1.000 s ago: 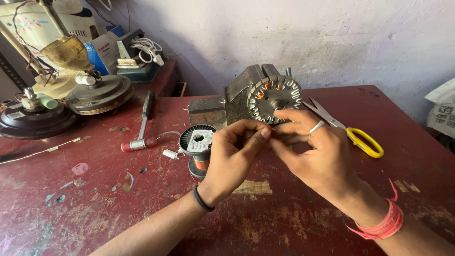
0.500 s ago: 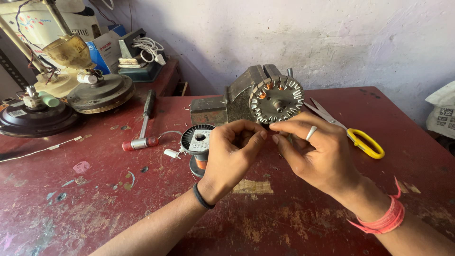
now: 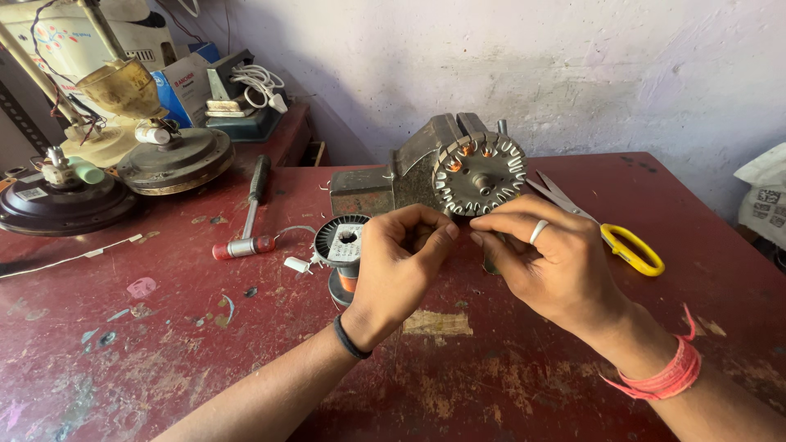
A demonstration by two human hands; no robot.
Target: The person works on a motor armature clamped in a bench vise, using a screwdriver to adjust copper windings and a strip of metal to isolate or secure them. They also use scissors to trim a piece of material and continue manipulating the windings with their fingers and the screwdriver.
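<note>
At the bench vise (image 3: 393, 176) | stator (image 3: 479, 173) clamped, heavy, rigid | left hand (image 3: 397, 266) and right hand (image 3: 557, 262) pinch something too fine to see below it, likely fragile wire | wire spool (image 3: 342, 245) beside.

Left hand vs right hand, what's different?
The left hand wears a thin black wristband; the right hand has a thick pink-red thread band and a silver ring. The left hand covers part of the wire spool; the right hand sits nearer the yellow-handled scissors. Both pinch fingertips together below the stator.
</note>
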